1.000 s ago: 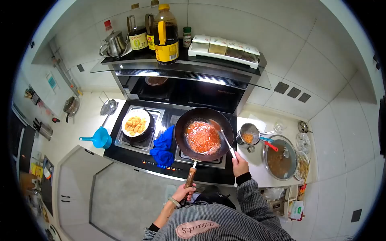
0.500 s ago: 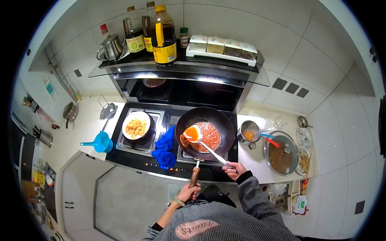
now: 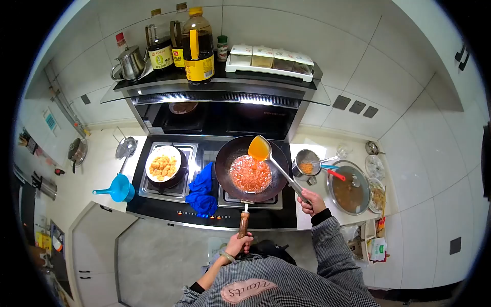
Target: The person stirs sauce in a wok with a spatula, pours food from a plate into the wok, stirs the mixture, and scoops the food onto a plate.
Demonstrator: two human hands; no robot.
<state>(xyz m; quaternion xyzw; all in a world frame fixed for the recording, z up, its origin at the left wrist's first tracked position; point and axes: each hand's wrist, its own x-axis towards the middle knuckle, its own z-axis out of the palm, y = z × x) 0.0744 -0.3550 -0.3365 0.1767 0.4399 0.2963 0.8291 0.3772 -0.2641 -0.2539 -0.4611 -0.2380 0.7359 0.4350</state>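
My left hand (image 3: 238,244) is closed around the wooden handle of the dark wok (image 3: 224,171) on the right burner. Bubbling red sauce (image 3: 250,175) covers the wok's bottom. In my right hand (image 3: 312,201) is the long handle of a metal spatula (image 3: 260,148). Its blade, coated orange, is at the wok's far side, above the sauce. To the left of the wok a crumpled blue cloth (image 3: 202,192) lies on the stove. Golden chunks (image 3: 163,167) fill a white bowl (image 3: 178,159) over the left burner.
At right stand a metal pot (image 3: 300,166) with orange bits and a large covered pan (image 3: 332,192). A blue ladle-like scoop (image 3: 120,188) lies on the left counter. Sauce bottles (image 3: 199,69) and a seasoning box (image 3: 269,69) occupy the hood shelf.
The spatula blade has moved from the wok's left part up to its far side, and my right hand has shifted right and up. The left hand keeps its hold; the camera view shifted slightly.
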